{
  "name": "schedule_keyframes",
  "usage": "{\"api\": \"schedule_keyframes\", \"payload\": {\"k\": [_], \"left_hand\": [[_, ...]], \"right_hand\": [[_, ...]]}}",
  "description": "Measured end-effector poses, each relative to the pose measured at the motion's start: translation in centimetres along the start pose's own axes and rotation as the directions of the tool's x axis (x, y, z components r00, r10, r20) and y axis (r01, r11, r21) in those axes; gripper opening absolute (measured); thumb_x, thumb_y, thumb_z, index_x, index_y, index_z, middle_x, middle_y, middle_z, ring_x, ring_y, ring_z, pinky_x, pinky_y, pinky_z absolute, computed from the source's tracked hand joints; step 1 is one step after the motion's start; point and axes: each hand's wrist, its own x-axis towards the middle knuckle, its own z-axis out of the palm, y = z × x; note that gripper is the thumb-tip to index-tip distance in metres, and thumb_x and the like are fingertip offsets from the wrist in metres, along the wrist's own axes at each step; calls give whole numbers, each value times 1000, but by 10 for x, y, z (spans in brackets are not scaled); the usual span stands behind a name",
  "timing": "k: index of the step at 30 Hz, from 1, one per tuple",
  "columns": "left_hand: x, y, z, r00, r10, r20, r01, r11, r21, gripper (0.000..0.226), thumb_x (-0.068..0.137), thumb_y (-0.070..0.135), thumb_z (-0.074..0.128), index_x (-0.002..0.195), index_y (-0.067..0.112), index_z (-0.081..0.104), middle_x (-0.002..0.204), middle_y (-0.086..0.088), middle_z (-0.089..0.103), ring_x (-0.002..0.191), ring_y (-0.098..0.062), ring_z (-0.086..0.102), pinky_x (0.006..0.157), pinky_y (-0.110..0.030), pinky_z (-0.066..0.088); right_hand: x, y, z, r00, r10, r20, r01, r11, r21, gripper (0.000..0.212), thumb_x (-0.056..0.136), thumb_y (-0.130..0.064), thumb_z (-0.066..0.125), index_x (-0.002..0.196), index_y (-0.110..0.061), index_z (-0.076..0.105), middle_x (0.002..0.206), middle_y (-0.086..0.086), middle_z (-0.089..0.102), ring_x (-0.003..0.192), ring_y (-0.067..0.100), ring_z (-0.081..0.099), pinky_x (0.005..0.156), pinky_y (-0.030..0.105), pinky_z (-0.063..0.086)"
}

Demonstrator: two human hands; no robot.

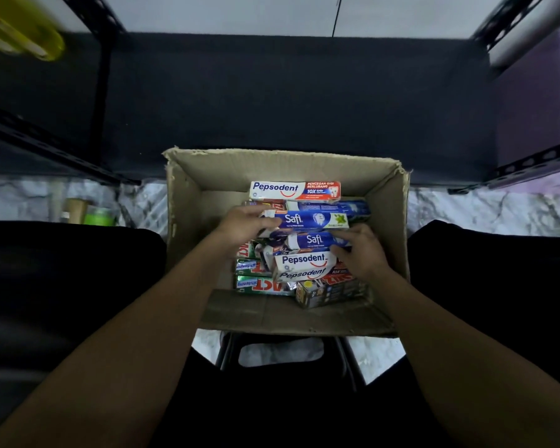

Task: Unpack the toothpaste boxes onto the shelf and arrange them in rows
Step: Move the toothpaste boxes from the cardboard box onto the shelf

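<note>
One cardboard carton (188,202) holds two blue Safi boxes (314,219), three white Pepsodent boxes (295,190), and three green boxes (259,285); deeper ones cannot be counted.

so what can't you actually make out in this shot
- Head view: lower toothpaste boxes in the cardboard box are covered by the top layer and both hands; count unknown.
- Left hand fingers and right hand: grip unclear, seen from behind.
- Yellow object, top-left: blurred, cut off by the edge.
</note>
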Motion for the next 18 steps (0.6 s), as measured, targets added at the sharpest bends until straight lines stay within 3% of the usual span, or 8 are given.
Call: {"api": "schedule_keyframes", "payload": {"k": [2, 6, 10, 14, 18], "left_hand": [[-5, -1, -15, 1000, -11, -28, 9, 998, -70, 46, 80, 18, 80, 123, 12, 65, 109, -11, 73, 91, -22, 73, 75, -31, 58], [-24, -5, -28, 1000, 11, -16, -13, 991, -131, 25, 87, 17, 74, 111, 19, 67, 102, -6, 73, 90, -18, 70, 78, -33, 56], [-36, -12, -35, 998, 51, -22, -55, 970, -237, 17, 88, 12, 71, 105, 13, 68, 101, -6, 72, 93, -17, 72, 82, -35, 60], [-44, -10, -58, 986, 72, -151, -109, 961, -254, 21, 89, 13, 71, 107, 4, 68, 95, -9, 73, 87, -17, 74, 77, -33, 62], [-48, -8, -78, 972, 108, -208, -153, 965, -213, 18, 91, 9, 68, 106, 1, 65, 95, -8, 72, 84, -15, 73, 74, -30, 62]], "right_hand": [[-1, -4, 3, 1000, 15, -23, -16, 1000, -11, 43, 91, -31, 67, 133, -28, 60, 137, 9, 44, 125, 31, 43, 110, 42, 37], [-1, -15, 5, 998, 25, -50, -28, 998, -59, 40, 89, -32, 68, 128, -30, 62, 143, 5, 43, 129, 30, 39, 109, 43, 35], [3, -19, 6, 999, -18, -28, 18, 1000, -2, 32, 86, -25, 71, 115, -30, 58, 133, 2, 56, 124, 28, 51, 100, 46, 46], [8, -26, 5, 998, 53, 18, -52, 998, -34, 50, 88, -31, 70, 133, -26, 48, 137, 6, 53, 127, 28, 47, 101, 38, 39], [16, -25, 4, 998, 0, 65, 14, 976, -218, 67, 88, -48, 64, 147, -30, 38, 147, 6, 47, 133, 34, 41, 110, 48, 35]]}}
